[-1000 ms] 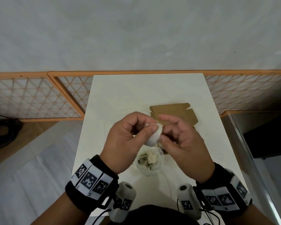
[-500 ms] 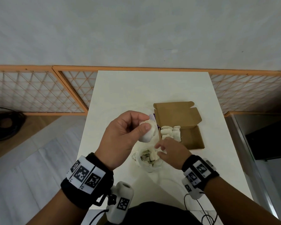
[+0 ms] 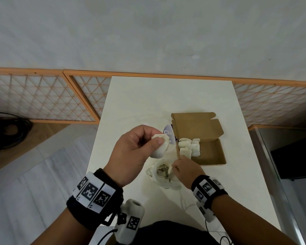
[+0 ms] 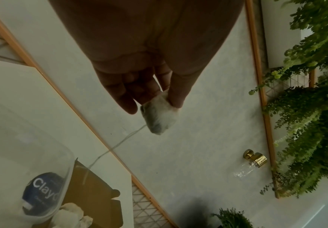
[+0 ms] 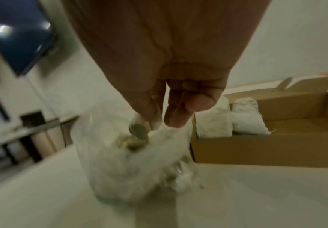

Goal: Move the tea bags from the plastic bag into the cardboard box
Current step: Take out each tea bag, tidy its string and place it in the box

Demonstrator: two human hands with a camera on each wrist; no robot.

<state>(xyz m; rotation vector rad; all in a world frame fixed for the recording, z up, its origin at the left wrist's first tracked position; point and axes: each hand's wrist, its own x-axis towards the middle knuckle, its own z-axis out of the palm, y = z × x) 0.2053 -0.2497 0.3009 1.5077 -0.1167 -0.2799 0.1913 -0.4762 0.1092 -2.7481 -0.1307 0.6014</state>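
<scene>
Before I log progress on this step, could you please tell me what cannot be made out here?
- How many tea bags remain in the clear plastic bag: head view too small, right wrist view blurred.
- Whether the right hand pinches a bag: blur.
- Full label text on the blue pouch: cut off by plastic in the left wrist view.

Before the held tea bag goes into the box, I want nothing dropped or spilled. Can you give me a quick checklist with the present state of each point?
1. Left hand pinches the tea bag: ok.
2. Its string hangs free of snags: cannot tell.
3. Cardboard box open, lid back: ok.
4. Bare floor in the box beside the packed tea bags: ok.
5. Right hand steadies the plastic bag: ok.
6. Right hand's grip on something in the bag: cannot tell, blurred.
</scene>
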